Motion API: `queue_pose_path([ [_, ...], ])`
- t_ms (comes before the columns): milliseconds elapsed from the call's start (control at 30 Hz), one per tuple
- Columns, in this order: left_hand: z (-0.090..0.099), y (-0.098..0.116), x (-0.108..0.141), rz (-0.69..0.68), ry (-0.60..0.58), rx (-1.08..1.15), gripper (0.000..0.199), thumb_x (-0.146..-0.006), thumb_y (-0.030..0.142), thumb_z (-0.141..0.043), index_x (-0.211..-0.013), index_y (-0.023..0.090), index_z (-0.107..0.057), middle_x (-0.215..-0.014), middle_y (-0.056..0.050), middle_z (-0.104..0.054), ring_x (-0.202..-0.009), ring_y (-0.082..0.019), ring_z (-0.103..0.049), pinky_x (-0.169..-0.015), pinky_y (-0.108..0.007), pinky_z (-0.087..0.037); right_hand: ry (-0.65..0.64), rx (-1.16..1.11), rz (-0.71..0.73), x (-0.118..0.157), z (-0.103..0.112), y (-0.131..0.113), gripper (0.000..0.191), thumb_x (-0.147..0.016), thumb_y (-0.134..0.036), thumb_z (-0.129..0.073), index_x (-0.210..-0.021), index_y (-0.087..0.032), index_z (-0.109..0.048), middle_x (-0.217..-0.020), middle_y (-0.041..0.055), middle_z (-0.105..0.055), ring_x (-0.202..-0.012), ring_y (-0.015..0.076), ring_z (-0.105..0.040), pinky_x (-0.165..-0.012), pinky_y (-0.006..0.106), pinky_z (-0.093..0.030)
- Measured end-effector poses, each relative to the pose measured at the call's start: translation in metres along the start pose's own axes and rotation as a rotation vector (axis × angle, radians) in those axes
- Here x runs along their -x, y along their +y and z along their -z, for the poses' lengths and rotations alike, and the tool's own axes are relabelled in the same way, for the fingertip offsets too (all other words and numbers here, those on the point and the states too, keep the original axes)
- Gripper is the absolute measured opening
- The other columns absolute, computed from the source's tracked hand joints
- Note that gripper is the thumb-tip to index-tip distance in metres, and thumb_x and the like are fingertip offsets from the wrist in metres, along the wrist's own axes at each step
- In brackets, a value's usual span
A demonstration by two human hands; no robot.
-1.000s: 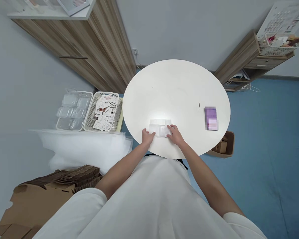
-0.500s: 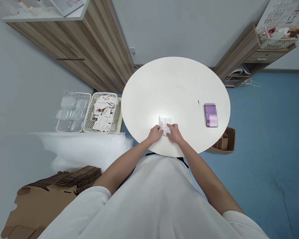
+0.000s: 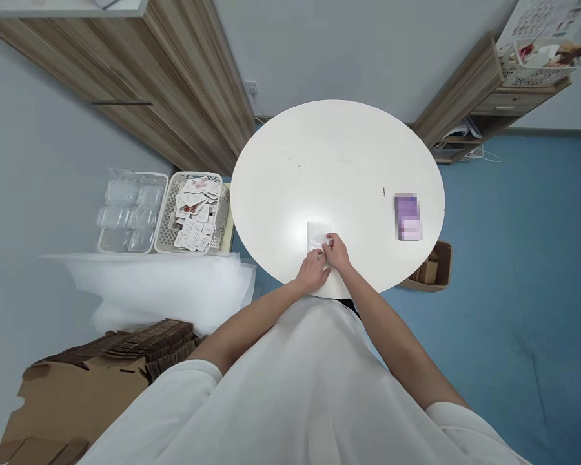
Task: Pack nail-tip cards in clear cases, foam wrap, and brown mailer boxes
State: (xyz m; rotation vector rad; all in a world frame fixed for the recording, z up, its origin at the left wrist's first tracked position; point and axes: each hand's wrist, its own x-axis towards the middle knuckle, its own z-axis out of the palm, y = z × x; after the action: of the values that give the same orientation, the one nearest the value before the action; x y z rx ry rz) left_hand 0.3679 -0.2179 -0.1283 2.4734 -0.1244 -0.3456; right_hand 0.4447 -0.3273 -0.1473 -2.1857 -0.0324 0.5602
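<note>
A small, flat, white translucent packet (image 3: 318, 231) lies near the front edge of the white oval table (image 3: 339, 161). My left hand (image 3: 312, 271) rests over the packet's lower part, palm down, its thumb apart from the fingers. Just to the right, my right hand (image 3: 337, 250) pinches with thumb and fingertips at the packet's right side. The two hands' fingertips nearly meet, and they hide the packet's lower half. What the packet contains, if anything, is too small to make out.
A blurred purple phone-like item (image 3: 407, 217) lies on the table's right. To the left stand a basket of printed cards (image 3: 225, 223) and a basket of clear plastic boxes (image 3: 159, 213). White sheets (image 3: 174, 278) and flattened cardboard (image 3: 77, 400) are nearer me. A carton (image 3: 445, 268) sits below right.
My left hand has moved from the packet's left edge onto its lower part, turning palm down. My right hand has drawn its fingertips together in a pinch. The view has shifted slightly.
</note>
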Motion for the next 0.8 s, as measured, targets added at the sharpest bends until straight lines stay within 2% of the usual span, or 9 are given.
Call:
queue_pose_path([
  [133, 0.012, -0.010, -0.005, 0.019, 0.094, -0.002, 0.031, -0.086, 0.027, -0.032, -0.112, 0.020, -0.046, -0.107, -0.008, -0.049, -0.102, -0.021, -0.045, -0.087, -0.037, -0.038, -0.017, 0.011, 0.048, -0.002, -0.002, 0.003, 0.038, -0.073, -0.026, -0.042, -0.110, -0.020, -0.044, -0.077, -0.0009, -0.043, -0.070, 0.0139, -0.044, -0.067, 0.029, -0.041],
  [233, 0.019, -0.018, -0.019, 0.013, 0.135, -0.089, 0.035, -0.085, 0.028, -0.035, -0.119, 0.021, -0.043, -0.126, -0.009, -0.039, -0.116, -0.025, -0.035, -0.093, -0.040, -0.032, -0.043, 0.018, 0.074, -0.002, 0.000, 0.008, 0.038, -0.074, -0.025, -0.042, -0.112, -0.021, -0.043, -0.079, -0.0005, -0.045, -0.070, 0.0140, -0.045, -0.069, 0.030, -0.042],
  [300, 0.020, -0.021, -0.027, -0.011, 0.106, -0.139, 0.040, -0.083, 0.028, -0.038, -0.122, 0.022, -0.040, -0.134, -0.009, -0.032, -0.121, -0.027, -0.028, -0.097, -0.042, -0.028, -0.043, 0.027, 0.099, 0.002, 0.003, 0.010, 0.040, -0.076, -0.026, -0.041, -0.116, -0.020, -0.040, -0.086, 0.0019, -0.048, -0.072, 0.0147, -0.047, -0.071, 0.032, -0.043],
  [400, 0.018, -0.022, -0.033, -0.034, 0.050, -0.191, 0.043, -0.082, 0.028, -0.041, -0.124, 0.022, -0.038, -0.136, -0.009, -0.030, -0.124, -0.027, -0.025, -0.099, -0.044, -0.023, 0.041, 0.113, 0.212, 0.012, 0.007, 0.009, 0.045, -0.079, -0.028, -0.042, -0.123, -0.019, -0.036, -0.111, 0.0104, -0.045, -0.095, 0.0204, -0.048, -0.083, 0.038, -0.041],
  [467, 0.017, -0.023, -0.034, -0.022, 0.036, -0.215, 0.044, -0.081, 0.029, -0.041, -0.124, 0.022, -0.037, -0.136, -0.010, -0.029, -0.124, -0.028, -0.024, -0.099, -0.045, -0.021, 0.054, 0.225, 0.331, 0.017, 0.011, 0.006, 0.047, -0.080, -0.033, -0.044, -0.125, -0.020, -0.036, -0.126, 0.0127, -0.037, -0.114, 0.0254, -0.037, -0.092, 0.043, -0.035],
  [533, 0.018, -0.025, -0.034, -0.008, 0.021, -0.226, 0.045, -0.080, 0.029, -0.043, -0.124, 0.023, -0.037, -0.136, -0.010, -0.029, -0.125, -0.029, -0.023, -0.098, -0.046, -0.021, -0.043, 0.319, 0.438, 0.017, 0.014, 0.003, 0.050, -0.081, -0.037, -0.045, -0.127, -0.022, -0.035, -0.133, 0.0107, -0.033, -0.124, 0.0272, -0.027, -0.098, 0.045, -0.029],
  [600, 0.021, -0.028, -0.035, -0.006, -0.007, -0.220, 0.047, -0.079, 0.031, -0.044, -0.125, 0.024, -0.036, -0.135, -0.010, -0.030, -0.125, -0.028, -0.023, -0.098, -0.046, -0.022, -0.169, 0.363, 0.498, 0.013, 0.018, 0.001, 0.054, -0.081, -0.040, -0.045, -0.130, -0.022, -0.031, -0.135, 0.0096, -0.034, -0.127, 0.0271, -0.024, -0.101, 0.046, -0.026],
  [700, 0.027, -0.032, -0.038, -0.013, -0.061, -0.182, 0.048, -0.078, 0.033, -0.045, -0.124, 0.026, -0.036, -0.134, -0.008, -0.033, -0.124, -0.027, -0.024, -0.097, -0.046, -0.024, -0.281, 0.386, 0.525, 0.004, 0.022, 0.002, 0.066, -0.078, -0.042, -0.049, -0.134, -0.021, -0.022, -0.137, 0.0095, -0.032, -0.129, 0.0275, -0.022, -0.100, 0.045, -0.028],
  [800, 0.032, -0.035, -0.042, -0.027, -0.089, -0.121, 0.048, -0.077, 0.034, -0.046, -0.123, 0.025, -0.037, -0.131, -0.007, -0.036, -0.122, -0.027, -0.027, -0.096, -0.046, -0.026, -0.329, 0.416, 0.550, -0.003, 0.023, 0.003, 0.082, -0.069, -0.038, -0.061, -0.136, -0.021, -0.016, -0.139, 0.0100, -0.028, -0.129, 0.0290, -0.021, -0.098, 0.044, -0.032],
])
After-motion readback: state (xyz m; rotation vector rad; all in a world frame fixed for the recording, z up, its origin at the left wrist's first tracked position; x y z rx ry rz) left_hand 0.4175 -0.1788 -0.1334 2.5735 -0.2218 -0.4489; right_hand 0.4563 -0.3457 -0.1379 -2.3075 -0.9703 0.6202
